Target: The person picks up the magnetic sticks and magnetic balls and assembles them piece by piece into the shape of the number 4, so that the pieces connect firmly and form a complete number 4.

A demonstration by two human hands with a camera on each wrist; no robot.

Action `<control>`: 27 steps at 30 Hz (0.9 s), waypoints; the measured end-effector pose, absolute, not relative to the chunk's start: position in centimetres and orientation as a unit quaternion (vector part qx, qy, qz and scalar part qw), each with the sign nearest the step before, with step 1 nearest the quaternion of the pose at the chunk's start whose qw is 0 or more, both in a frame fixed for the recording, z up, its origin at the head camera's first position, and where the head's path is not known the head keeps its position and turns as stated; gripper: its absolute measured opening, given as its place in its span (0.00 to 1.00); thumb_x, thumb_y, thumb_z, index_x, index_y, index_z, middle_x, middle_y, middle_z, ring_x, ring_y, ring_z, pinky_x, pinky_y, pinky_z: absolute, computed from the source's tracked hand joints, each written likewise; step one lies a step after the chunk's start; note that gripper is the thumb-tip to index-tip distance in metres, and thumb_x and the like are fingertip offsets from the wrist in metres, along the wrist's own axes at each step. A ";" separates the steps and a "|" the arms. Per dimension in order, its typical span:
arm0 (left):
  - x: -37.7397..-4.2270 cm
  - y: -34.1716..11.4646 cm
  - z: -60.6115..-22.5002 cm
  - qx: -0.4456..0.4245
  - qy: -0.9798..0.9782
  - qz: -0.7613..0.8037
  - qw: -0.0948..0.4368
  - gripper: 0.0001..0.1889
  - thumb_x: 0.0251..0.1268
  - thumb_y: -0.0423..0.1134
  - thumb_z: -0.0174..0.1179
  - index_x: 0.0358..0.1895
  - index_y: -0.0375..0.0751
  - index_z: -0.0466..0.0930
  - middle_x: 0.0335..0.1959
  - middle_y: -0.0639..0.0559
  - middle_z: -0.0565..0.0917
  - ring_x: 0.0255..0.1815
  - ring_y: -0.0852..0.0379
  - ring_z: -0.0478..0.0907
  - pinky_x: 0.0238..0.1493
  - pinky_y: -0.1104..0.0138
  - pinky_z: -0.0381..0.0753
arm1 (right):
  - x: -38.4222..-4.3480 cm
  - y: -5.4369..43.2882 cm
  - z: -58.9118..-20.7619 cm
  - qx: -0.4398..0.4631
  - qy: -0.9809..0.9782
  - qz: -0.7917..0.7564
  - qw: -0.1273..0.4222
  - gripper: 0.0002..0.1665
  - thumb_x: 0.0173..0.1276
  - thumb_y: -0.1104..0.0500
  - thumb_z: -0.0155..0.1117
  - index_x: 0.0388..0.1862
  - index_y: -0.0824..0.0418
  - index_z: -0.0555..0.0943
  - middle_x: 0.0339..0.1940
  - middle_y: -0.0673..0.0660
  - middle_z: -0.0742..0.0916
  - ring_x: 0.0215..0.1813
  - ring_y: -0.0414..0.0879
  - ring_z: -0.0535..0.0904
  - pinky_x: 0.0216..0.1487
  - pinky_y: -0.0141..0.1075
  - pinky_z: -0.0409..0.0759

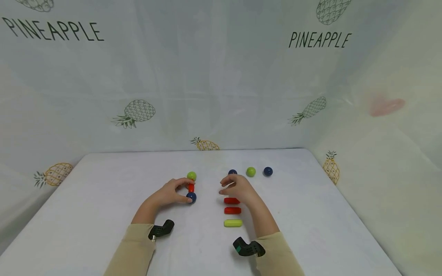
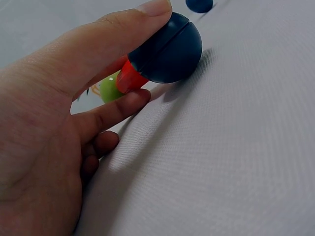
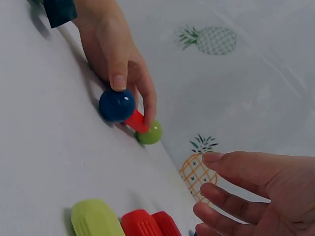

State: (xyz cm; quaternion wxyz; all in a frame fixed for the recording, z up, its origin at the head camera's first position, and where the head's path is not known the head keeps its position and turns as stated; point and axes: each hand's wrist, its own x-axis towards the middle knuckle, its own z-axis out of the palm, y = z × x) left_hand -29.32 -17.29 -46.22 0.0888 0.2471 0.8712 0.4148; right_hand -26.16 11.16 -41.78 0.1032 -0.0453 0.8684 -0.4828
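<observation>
My left hand (image 1: 170,193) grips a small joined piece on the table: a dark blue ball (image 1: 191,197) nearest me, a red rod (image 1: 191,188) in the middle and a green ball (image 1: 191,176) at the far end. In the left wrist view the thumb lies on the blue ball (image 2: 179,54), while the other fingers reach along the red rod (image 2: 130,78). Nothing is held by my right hand (image 1: 239,188), which hovers with loosely bent fingers. Beneath and beside it lie two red rods (image 1: 232,211), and a second blue ball (image 1: 232,172) is partly hidden behind it.
A yellow-green rod (image 1: 233,223) lies on the near side of the red ones. Beyond the right hand sit a green ball (image 1: 251,171) and another blue ball (image 1: 268,171). The white table (image 1: 103,199) ends at a pineapple-print curtain (image 1: 221,88).
</observation>
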 end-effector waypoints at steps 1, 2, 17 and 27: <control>-29.3 -17.3 -46.3 0.247 0.872 0.414 0.088 0.30 0.49 0.44 0.76 0.58 0.45 0.77 0.50 0.51 0.77 0.55 0.48 0.69 0.60 0.49 0.67 | -26.1 11.3 -41.8 -0.046 0.869 -0.482 0.102 0.19 0.58 0.59 0.74 0.48 0.59 0.82 0.43 0.53 0.84 0.42 0.47 0.80 0.41 0.37 0.80; -29.3 -17.4 -46.3 0.248 0.871 0.415 0.088 0.30 0.49 0.44 0.76 0.58 0.45 0.77 0.50 0.51 0.77 0.54 0.48 0.69 0.60 0.49 0.67 | -26.1 11.4 -41.9 -0.047 0.870 -0.480 0.100 0.19 0.58 0.59 0.74 0.48 0.59 0.82 0.42 0.53 0.84 0.42 0.47 0.79 0.41 0.37 0.80; -29.5 -17.4 -46.5 0.255 0.872 0.409 0.082 0.30 0.50 0.45 0.75 0.59 0.44 0.76 0.47 0.52 0.77 0.52 0.48 0.69 0.60 0.48 0.67 | -25.6 13.0 -42.8 -0.049 0.883 -0.458 0.094 0.15 0.58 0.62 0.72 0.45 0.59 0.83 0.36 0.51 0.82 0.40 0.48 0.76 0.40 0.38 0.77; -29.4 -17.3 -46.6 0.226 0.880 0.408 0.092 0.31 0.49 0.46 0.75 0.59 0.47 0.76 0.51 0.51 0.76 0.55 0.47 0.68 0.60 0.48 0.67 | -25.9 14.1 -43.1 -0.046 0.881 -0.457 0.113 0.11 0.58 0.66 0.72 0.41 0.60 0.83 0.32 0.52 0.81 0.35 0.47 0.76 0.36 0.36 0.76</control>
